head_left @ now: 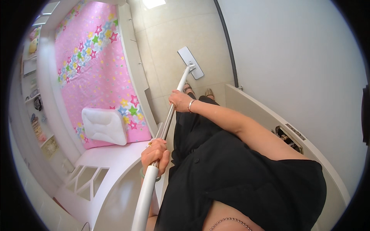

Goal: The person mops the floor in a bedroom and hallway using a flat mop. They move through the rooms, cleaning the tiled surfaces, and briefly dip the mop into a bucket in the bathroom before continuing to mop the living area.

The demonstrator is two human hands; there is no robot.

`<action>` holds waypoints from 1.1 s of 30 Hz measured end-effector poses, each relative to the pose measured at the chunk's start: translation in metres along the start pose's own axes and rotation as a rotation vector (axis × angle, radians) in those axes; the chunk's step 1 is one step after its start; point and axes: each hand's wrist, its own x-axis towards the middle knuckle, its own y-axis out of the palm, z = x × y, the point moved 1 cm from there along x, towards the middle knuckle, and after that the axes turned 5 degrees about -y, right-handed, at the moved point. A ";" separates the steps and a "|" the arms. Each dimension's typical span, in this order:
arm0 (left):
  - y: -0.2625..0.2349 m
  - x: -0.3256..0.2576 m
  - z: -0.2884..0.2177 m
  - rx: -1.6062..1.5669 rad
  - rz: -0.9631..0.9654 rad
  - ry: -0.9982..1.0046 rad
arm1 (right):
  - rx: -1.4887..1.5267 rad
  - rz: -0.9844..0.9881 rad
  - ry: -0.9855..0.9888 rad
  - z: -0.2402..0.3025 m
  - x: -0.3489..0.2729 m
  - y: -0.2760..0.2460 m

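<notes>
Flat mop [167, 122] on beige tiled floor [165, 44]
Left hand [155, 153] and right hand [179, 101]: each grip wrapped closed around its shaft [183, 80].

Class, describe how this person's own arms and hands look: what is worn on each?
The right hand has a slim silver bangle at its wrist; its arm is bare up to the black garment. The left hand wears a gold-coloured ring, with a pale green bangle at the wrist.
</notes>
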 end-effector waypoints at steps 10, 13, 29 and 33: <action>0.030 0.049 -0.015 -0.106 0.195 0.146 | 0.021 -0.194 0.054 -0.028 -0.049 -0.056; 0.042 0.080 0.007 -0.139 0.269 0.181 | -0.049 -0.270 0.158 -0.062 -0.069 -0.067; 0.077 0.224 0.008 -0.113 0.523 0.192 | 0.239 -0.929 0.862 -0.130 -0.057 -0.094; 0.069 0.262 0.003 -0.109 0.575 0.239 | 0.249 -0.997 0.788 -0.147 -0.024 -0.120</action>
